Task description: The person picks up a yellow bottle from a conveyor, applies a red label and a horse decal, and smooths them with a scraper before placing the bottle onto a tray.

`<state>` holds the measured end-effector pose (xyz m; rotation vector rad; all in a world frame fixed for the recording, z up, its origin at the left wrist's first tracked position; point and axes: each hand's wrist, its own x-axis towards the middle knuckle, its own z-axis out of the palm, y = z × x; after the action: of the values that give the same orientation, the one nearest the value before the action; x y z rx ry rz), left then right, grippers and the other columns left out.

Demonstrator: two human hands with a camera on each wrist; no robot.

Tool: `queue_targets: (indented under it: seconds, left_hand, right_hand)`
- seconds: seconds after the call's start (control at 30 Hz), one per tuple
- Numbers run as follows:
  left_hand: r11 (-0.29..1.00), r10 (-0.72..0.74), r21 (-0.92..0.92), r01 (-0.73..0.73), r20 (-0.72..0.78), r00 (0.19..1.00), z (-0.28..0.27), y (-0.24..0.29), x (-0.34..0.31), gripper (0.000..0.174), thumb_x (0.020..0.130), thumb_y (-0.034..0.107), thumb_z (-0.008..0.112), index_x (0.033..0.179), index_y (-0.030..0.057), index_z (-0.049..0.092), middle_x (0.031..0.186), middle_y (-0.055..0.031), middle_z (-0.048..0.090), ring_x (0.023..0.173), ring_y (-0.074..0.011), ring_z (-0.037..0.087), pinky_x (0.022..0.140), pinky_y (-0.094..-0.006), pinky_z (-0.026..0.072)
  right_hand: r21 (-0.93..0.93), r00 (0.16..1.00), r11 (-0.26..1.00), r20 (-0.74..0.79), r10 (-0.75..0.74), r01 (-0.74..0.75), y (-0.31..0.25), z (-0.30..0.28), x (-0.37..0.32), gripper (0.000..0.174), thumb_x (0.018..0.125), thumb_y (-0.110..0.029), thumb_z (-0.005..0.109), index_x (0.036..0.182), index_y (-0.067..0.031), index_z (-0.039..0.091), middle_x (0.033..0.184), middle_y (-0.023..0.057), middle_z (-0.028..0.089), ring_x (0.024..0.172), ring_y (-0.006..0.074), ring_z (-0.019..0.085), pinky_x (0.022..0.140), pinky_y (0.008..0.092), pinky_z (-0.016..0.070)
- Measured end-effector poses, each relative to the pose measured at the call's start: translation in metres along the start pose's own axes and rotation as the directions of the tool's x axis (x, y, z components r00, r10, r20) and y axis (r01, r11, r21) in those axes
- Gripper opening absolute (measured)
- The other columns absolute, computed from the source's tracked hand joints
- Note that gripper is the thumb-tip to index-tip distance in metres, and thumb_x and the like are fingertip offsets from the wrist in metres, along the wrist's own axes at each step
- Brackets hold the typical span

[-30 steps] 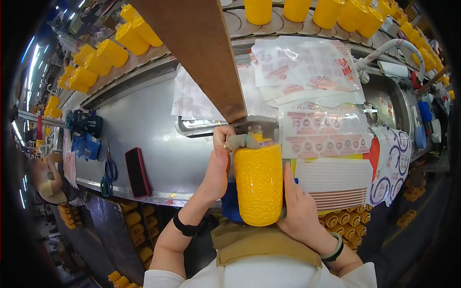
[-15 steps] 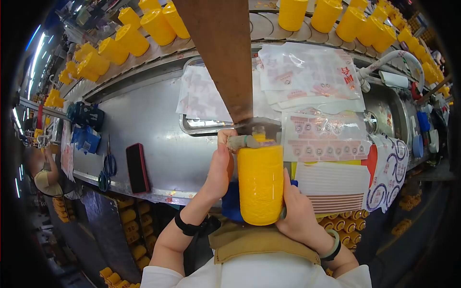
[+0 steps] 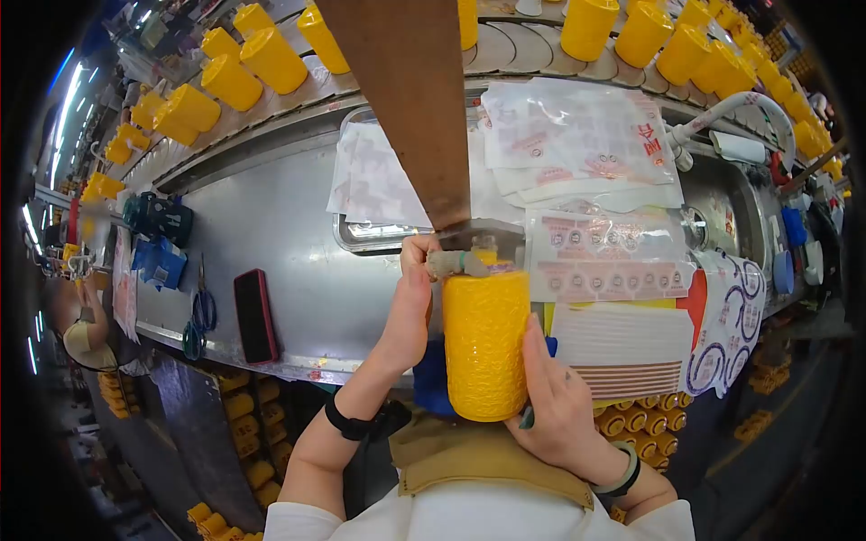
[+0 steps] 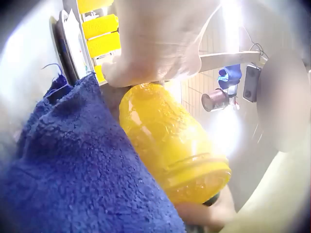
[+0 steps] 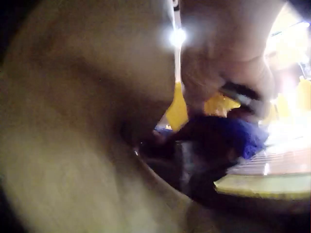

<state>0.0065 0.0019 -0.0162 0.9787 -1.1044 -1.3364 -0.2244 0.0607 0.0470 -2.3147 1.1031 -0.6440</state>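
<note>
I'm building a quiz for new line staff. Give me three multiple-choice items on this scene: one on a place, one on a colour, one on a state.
1. Where does the phone lie? A in the sink; B on the metal table, left of the yellow jar; C on the conveyor.
2. What colour is the cloth by the jar? A blue; B red; C white.
3. What is the right hand doing? A hanging idle; B gripping scissors; C holding the jar's lower side.
Key: 1 B, it lies flat on bare steel; 2 A, the left wrist view shows blue pile; 3 C, its thumb lies along the jar.
</note>
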Motion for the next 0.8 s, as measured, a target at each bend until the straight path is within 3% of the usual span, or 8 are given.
queue_targets:
  seconds: [0.07, 0.17, 0.37, 0.43, 0.5, 0.53, 0.67, 0.8]
  left_hand:
    - [1.0, 0.016, -0.021, -0.016, 0.014, 1.0, 0.003, 0.003, 0.003, 0.053, 0.11, 0.056, 0.027, 0.123, 0.0049, 0.035, 0.116, -0.0029, 0.039, 0.113, -0.01, 0.04, 0.104, -0.0272, 0.0306]
    - [0.998, -0.019, -0.054, 0.017, -0.026, 0.999, 0.01, 0.008, 0.002, 0.054, 0.11, 0.056, 0.027, 0.122, 0.0043, 0.035, 0.116, -0.0031, 0.039, 0.112, -0.0094, 0.04, 0.103, -0.0268, 0.0306]
    - [0.996, -0.02, -0.083, 0.02, 0.004, 1.0, 0.014, 0.008, 0.005, 0.053, 0.109, 0.057, 0.028, 0.12, 0.0054, 0.033, 0.113, -0.0039, 0.045, 0.111, -0.011, 0.047, 0.104, -0.0284, 0.0365]
    - [0.993, -0.019, -0.116, 0.02, 0.009, 1.0, 0.021, 0.008, 0.004, 0.052, 0.109, 0.056, 0.029, 0.12, 0.0055, 0.034, 0.114, -0.0042, 0.044, 0.112, -0.0114, 0.047, 0.104, -0.0289, 0.0362]
    - [0.993, -0.004, -0.117, 0.002, -0.013, 1.0, 0.011, -0.003, 0.004, 0.047, 0.11, 0.051, 0.032, 0.121, 0.0054, 0.035, 0.117, -0.0053, 0.042, 0.116, -0.0131, 0.045, 0.107, -0.0305, 0.0343]
    - [0.998, 0.039, 0.05, -0.041, 0.04, 0.998, 0.002, -0.006, 0.001, 0.047, 0.11, 0.049, 0.033, 0.125, 0.0044, 0.035, 0.12, -0.0053, 0.038, 0.118, -0.0136, 0.041, 0.108, -0.0307, 0.0321]
    - [0.998, 0.013, -0.068, -0.012, 0.013, 1.0, 0.008, -0.007, 0.001, 0.047, 0.111, 0.045, 0.031, 0.131, 0.0024, 0.034, 0.118, -0.006, 0.035, 0.112, -0.0144, 0.037, 0.108, -0.0291, 0.0288]
    - [0.996, 0.041, 0.081, -0.045, 0.048, 0.998, 0.006, -0.004, 0.001, 0.039, 0.111, 0.035, 0.03, 0.127, -0.0003, 0.038, 0.118, -0.0078, 0.033, 0.112, -0.0163, 0.036, 0.11, -0.0297, 0.0259]
  right_hand:
    - [-0.048, 0.996, 0.999, -0.087, 0.015, -0.019, 0.014, 0.016, -0.003, 0.097, 0.06, -0.003, 0.072, 0.146, 0.0215, 0.034, 0.147, 0.0395, 0.045, 0.08, 0.0316, 0.062, 0.075, 0.0365, 0.0525]
    - [0.058, 0.977, 0.982, 0.128, 0.173, -0.181, 0.014, 0.009, 0.003, 0.1, 0.059, -0.005, 0.075, 0.146, 0.0214, 0.033, 0.147, 0.0401, 0.044, 0.083, 0.0325, 0.062, 0.076, 0.0367, 0.053]
    - [-0.107, 0.993, 0.994, 0.121, 0.005, 0.008, -0.005, -0.006, -0.001, 0.105, 0.061, -0.007, 0.079, 0.148, 0.0211, 0.028, 0.129, 0.0313, 0.058, 0.091, 0.0336, 0.063, 0.076, 0.0381, 0.0528]
    - [-0.02, 0.981, 0.985, 0.079, 0.175, -0.174, 0.01, 0.013, -0.005, 0.103, 0.065, -0.01, 0.081, 0.149, 0.0189, 0.029, 0.122, 0.028, 0.061, 0.092, 0.0347, 0.064, 0.078, 0.0393, 0.0529]
    - [0.015, 0.985, 0.987, 0.068, 0.161, -0.162, 0.014, 0.014, 0.002, 0.102, 0.067, -0.011, 0.082, 0.15, 0.0176, 0.029, 0.124, 0.0286, 0.06, 0.095, 0.0356, 0.064, 0.08, 0.04, 0.0529]
    - [0.063, 0.98, 0.98, 0.088, 0.18, -0.186, 0.014, 0.016, 0.002, 0.101, 0.07, -0.013, 0.082, 0.15, 0.0162, 0.029, 0.127, 0.0292, 0.06, 0.097, 0.0366, 0.064, 0.081, 0.0407, 0.0529]
    - [0.035, 0.985, 0.987, 0.079, 0.154, -0.157, 0.018, 0.019, 0.0, 0.101, 0.073, -0.018, 0.083, 0.151, 0.015, 0.028, 0.129, 0.0281, 0.06, 0.099, 0.038, 0.064, 0.083, 0.0422, 0.053]
    - [0.026, 0.97, 0.981, 0.156, 0.184, -0.191, 0.021, 0.022, -0.003, 0.103, 0.072, -0.02, 0.084, 0.151, 0.0147, 0.029, 0.133, 0.029, 0.057, 0.1, 0.0386, 0.063, 0.081, 0.0431, 0.0536]
